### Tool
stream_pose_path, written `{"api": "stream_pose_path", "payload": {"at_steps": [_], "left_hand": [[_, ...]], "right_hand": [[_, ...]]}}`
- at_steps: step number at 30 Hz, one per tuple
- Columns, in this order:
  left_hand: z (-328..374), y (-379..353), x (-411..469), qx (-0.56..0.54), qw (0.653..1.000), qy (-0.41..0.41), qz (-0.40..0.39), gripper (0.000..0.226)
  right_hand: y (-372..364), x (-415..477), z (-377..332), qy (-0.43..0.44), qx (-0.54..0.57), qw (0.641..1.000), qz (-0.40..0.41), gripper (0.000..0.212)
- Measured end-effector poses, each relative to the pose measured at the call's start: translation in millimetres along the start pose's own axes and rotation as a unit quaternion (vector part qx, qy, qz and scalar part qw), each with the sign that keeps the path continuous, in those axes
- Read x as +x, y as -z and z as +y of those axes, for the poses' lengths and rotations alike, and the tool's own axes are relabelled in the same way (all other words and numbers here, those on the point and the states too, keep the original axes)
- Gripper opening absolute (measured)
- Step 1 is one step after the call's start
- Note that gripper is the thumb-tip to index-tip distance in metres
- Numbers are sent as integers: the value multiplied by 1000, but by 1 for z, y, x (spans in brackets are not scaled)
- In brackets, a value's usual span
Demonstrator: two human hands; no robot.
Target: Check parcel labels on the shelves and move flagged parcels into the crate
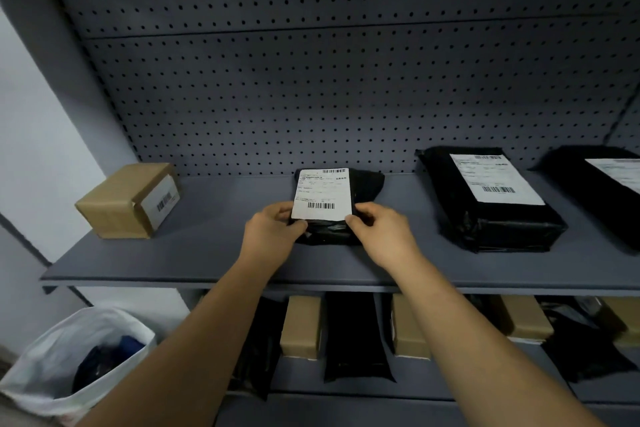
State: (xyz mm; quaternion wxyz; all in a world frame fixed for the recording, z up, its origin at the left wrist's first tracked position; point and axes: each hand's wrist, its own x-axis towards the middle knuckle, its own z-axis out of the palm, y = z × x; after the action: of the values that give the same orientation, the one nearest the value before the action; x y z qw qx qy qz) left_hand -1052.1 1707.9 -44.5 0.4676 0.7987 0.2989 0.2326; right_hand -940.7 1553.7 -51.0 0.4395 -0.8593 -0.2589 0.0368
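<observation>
A small black plastic parcel [363, 184] with a white barcode label lies in the middle of the grey shelf [214, 253], label facing up. My left hand [273, 229] grips its near left corner, thumb at the label's edge. My right hand [377, 225] pinches its near right corner. A brown cardboard box [117, 204] with a barcode label sits at the shelf's left end. A larger black parcel [491, 204] with a white label lies to the right, and another black labelled parcel [602, 191] is cut off at the right edge.
A pegboard back wall [311, 97] rises behind the shelf. The lower shelf [433, 388] holds several brown boxes and black bags. A white sack [52, 367] holding dark parcels stands on the floor at lower left.
</observation>
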Motion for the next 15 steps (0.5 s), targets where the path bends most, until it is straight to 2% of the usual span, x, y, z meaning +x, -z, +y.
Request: {"api": "stream_pose_path", "payload": {"at_steps": [3,6,9,12,15], "left_hand": [[-1,7,-1,20,999,-7,-26,29],[-2,22,-4,32,998,-29,-45,38],[-10,54,-6,71,994,-84,-5,46],[-23,100,-6,99,982,-152,52,40],[-42,154,-3,128,964,-203,113,33]], "right_hand": [[-1,1,-3,-5,-5,1000,-7,44],[4,5,-17,11,-5,999,45,48],[-2,11,-41,47,1,997,60,44],[-26,16,-71,91,4,995,48,39],[-65,13,-105,126,-9,992,2,38]]}}
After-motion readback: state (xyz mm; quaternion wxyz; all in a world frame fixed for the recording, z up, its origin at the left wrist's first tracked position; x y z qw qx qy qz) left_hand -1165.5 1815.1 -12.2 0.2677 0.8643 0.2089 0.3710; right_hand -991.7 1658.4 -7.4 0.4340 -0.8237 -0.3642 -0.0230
